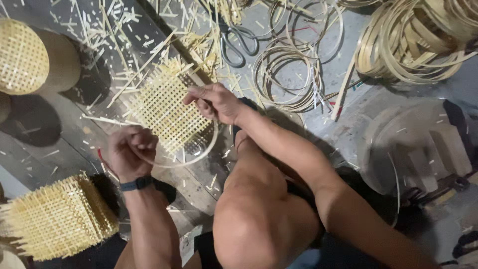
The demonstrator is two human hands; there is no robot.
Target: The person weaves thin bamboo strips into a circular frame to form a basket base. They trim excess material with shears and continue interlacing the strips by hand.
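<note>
Nearest the camera, the person's bare knee (259, 219) fills the lower middle, with both forearms reaching forward past it. At lower left a woven basket body (57, 216) lies on its side, its strip ends untrimmed and bristling.

Just beyond, the left hand (130, 152) is curled into a closed fist around one end of a thin bent cane strip (191, 155), which arcs along the near edge of a flat woven mat (167, 112). The right hand (214, 103) rests on the mat's far right edge, thumb and fingers pressed together, pinching the strip's other end against the weave. The mat lies on the dark plank floor (55, 149) between the 2 hands.

Judging by this, the open lattice of the mat is woven, but its edges remain ragged and the strip curves only part of the way around, so the rimming looks barely begun.

Farther off, a finished-looking round woven piece (22, 57) sits at upper left, scissors (238, 44) lie among offcuts (114, 25), and coils of cane (289, 74) and wider strip bundles (413, 42) lie at the top.
</note>
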